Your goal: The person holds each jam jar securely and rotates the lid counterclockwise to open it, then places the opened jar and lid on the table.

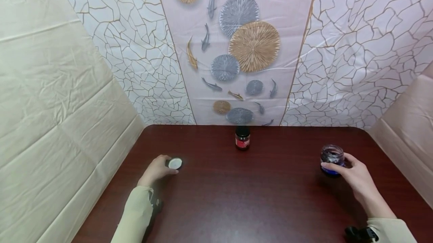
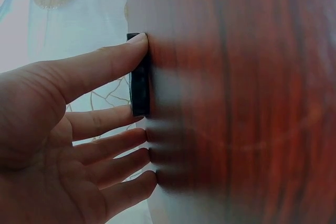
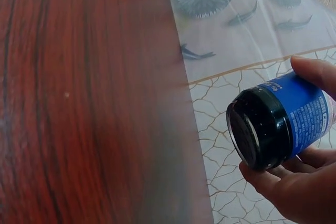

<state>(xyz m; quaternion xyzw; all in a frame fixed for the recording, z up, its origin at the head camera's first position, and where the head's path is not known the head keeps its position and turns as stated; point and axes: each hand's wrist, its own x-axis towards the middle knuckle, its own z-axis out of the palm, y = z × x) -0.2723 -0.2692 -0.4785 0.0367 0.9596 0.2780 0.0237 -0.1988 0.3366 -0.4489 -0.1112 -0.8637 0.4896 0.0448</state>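
On the left of the table, my left hand (image 1: 157, 169) pinches a lid (image 1: 175, 163) between thumb and index finger. Its white inner face points up, and the left wrist view shows its black rim (image 2: 139, 90) edge-on, right at the tabletop. The other fingers are extended alongside. Over on the right, my right hand (image 1: 359, 179) grips an uncovered glass jar (image 1: 333, 156) with dark contents. Thumb and fingers wrap its blue label (image 3: 304, 111) in the right wrist view. That jar is raised over the table, its dark base (image 3: 252, 135) showing.
A second jar (image 1: 242, 143), with a black lid and red label, stands upright near the back middle of the dark red wooden table (image 1: 236, 190). Patterned cloth (image 1: 216, 47) hangs behind the back edge, and plain cream cloth (image 1: 50, 123) flanks the left side.
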